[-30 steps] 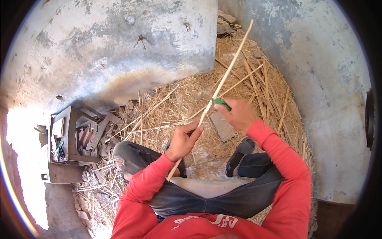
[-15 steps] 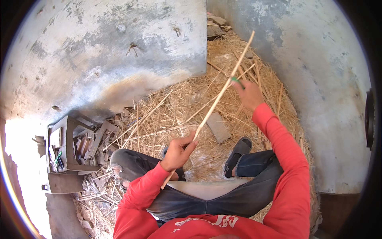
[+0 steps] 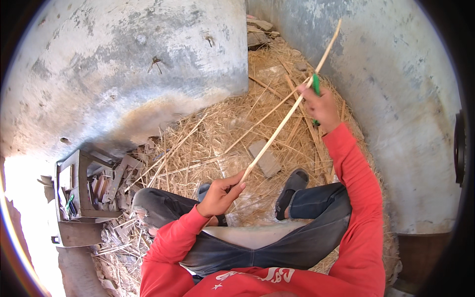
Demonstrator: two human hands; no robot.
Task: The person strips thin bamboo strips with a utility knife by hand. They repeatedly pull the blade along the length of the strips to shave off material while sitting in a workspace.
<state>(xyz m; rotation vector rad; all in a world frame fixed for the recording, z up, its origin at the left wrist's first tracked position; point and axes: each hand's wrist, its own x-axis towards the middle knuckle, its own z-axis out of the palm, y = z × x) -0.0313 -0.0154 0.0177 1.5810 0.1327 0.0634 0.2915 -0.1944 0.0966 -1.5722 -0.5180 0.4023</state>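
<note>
A long, pale, thin wooden stick (image 3: 277, 132) slants from my lap side up to the far right, its tip in front of the right wall. My left hand (image 3: 221, 196) is closed round its near end, thumb on top. My right hand (image 3: 320, 106), slightly blurred, is wrapped round a green-handled tool (image 3: 316, 85) against the upper part of the stick. The tool's green ends show above and below the fist; its working edge cannot be made out. The right thumb and fingertips lie at the stick.
Straw-like shavings and loose sticks (image 3: 198, 143) cover the ground, with a flat brick (image 3: 265, 157) among them. A wooden box frame (image 3: 81, 185) holding scraps stands at the left beside broken wood. Weathered walls (image 3: 391, 109) rise at the far left and right. My sandalled feet (image 3: 292, 190) rest ahead.
My right hand with the green-handled tool has moved outward along the stick, up and to the right. The stick's far tip has shifted the same way; my left hand keeps its hold.
</note>
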